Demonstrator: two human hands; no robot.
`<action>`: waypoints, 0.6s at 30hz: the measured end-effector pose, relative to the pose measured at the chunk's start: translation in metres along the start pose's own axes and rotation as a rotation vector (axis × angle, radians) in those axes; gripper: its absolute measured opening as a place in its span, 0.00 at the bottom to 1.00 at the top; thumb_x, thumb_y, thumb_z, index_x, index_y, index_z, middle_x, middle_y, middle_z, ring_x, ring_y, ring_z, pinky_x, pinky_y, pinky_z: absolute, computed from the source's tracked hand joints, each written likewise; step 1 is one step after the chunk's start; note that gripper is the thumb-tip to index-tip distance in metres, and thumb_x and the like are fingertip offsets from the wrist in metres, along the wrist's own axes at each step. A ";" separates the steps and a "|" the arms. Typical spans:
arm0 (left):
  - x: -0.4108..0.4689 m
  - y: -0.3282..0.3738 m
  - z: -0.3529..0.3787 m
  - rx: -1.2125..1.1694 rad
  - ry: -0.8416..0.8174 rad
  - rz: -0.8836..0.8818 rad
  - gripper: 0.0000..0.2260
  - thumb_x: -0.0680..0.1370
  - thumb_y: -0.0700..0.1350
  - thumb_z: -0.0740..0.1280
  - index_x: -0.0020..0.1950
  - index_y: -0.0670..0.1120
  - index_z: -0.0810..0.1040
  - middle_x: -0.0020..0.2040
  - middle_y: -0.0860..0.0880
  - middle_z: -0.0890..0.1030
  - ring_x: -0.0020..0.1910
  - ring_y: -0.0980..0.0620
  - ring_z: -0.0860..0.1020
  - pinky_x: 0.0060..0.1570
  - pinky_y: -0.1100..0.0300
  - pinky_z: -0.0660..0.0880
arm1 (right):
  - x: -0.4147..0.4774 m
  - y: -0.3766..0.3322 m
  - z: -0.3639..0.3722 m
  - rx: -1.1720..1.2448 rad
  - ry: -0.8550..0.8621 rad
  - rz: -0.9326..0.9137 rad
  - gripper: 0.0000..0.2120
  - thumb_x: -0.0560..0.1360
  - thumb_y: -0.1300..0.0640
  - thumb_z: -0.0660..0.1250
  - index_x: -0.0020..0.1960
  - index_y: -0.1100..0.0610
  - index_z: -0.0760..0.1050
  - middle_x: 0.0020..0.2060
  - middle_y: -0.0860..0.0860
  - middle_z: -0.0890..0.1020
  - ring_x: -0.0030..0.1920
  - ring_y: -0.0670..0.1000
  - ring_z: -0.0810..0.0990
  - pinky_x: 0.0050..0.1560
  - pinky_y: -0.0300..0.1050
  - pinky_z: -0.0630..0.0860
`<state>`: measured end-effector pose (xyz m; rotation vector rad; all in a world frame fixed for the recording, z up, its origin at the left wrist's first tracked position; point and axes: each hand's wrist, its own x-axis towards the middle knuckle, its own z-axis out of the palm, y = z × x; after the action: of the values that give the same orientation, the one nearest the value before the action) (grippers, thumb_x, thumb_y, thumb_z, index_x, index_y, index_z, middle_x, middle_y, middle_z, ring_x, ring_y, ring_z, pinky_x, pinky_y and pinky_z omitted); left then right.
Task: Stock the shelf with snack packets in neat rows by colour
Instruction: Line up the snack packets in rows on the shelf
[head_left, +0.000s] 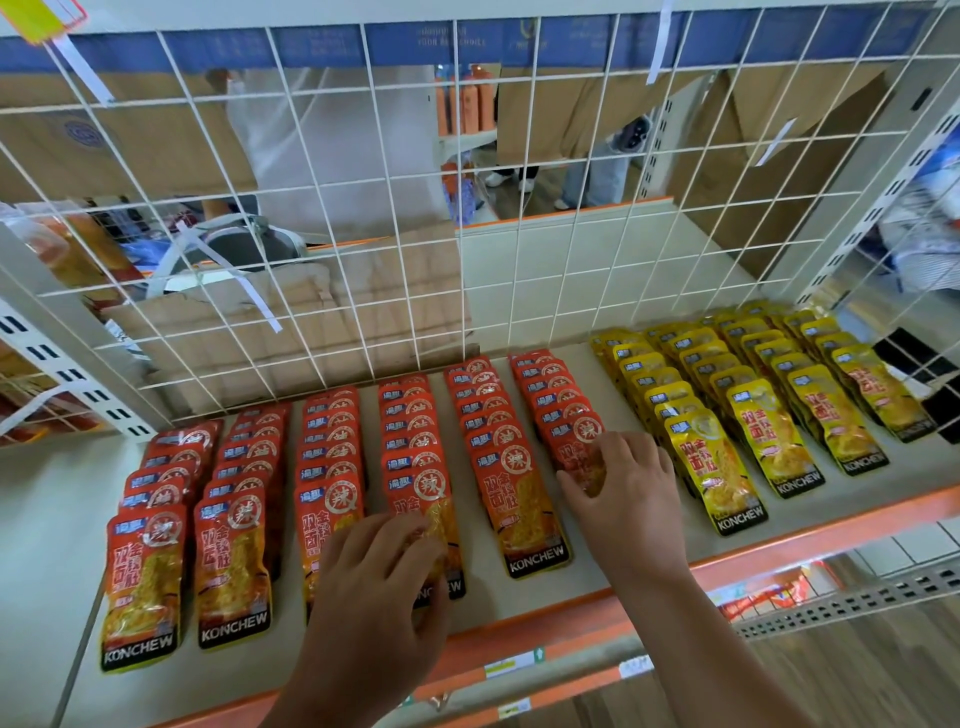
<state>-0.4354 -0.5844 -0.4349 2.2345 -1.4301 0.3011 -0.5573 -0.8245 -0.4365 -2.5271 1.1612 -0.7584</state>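
the left hand (384, 587) covers the near half of the front packet in the fourth red row, so of its name only "ew" shows past the thumb. it also hides a corner of the third row's front packet. the right hand (634, 493) hides most of the front packet in the sixth red row. both forearms are cut off at the near edge.

within each row the packets overlap like tiles, so only the front one shows whole. the far ones are too crowded to count surely.

the red packets (234, 561) and yellow packets (769, 436) carry "konchew" in white on a dark band at the near end. above it are chinese characters and a small blue badge, and the red ones also have a ringed character. faint writing on the blue strip (311, 47) up top and on the price labels (511, 665) below the orange front edge (831, 532) cannot be read.

six red rows lie on the left and middle of the shelf (789, 512), and four yellow rows lie on the right, with a bare gap between the colours.

the left hand's fingers are loosely bent, with the tips resting on its packet. the right hand's fingers are spread, the tips pressing on its packet. neither hand is wrapped round anything.

behind the white wire grid (363, 208), cardboard (311, 322) and blurred goods show.
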 end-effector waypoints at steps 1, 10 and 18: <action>0.000 0.000 0.000 0.000 0.000 0.000 0.11 0.75 0.51 0.66 0.51 0.47 0.83 0.57 0.49 0.81 0.58 0.46 0.76 0.59 0.50 0.69 | 0.000 0.000 0.000 -0.004 -0.003 -0.003 0.21 0.67 0.47 0.79 0.53 0.56 0.77 0.50 0.53 0.77 0.50 0.58 0.75 0.50 0.52 0.75; 0.000 -0.001 0.002 -0.004 0.034 0.009 0.10 0.74 0.49 0.68 0.50 0.47 0.83 0.57 0.49 0.81 0.57 0.45 0.77 0.59 0.49 0.69 | 0.000 0.001 0.000 -0.002 0.002 -0.014 0.22 0.66 0.47 0.79 0.53 0.57 0.77 0.49 0.53 0.77 0.49 0.57 0.74 0.51 0.53 0.74; -0.001 0.001 0.001 -0.001 0.045 0.003 0.12 0.73 0.50 0.68 0.53 0.46 0.83 0.57 0.49 0.81 0.58 0.46 0.77 0.59 0.50 0.70 | -0.005 0.002 -0.005 0.079 0.052 -0.005 0.22 0.65 0.48 0.81 0.51 0.58 0.78 0.48 0.54 0.77 0.48 0.58 0.74 0.51 0.53 0.74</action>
<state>-0.4369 -0.5850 -0.4359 2.2111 -1.4102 0.3487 -0.5639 -0.8225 -0.4353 -2.4606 1.1191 -0.8588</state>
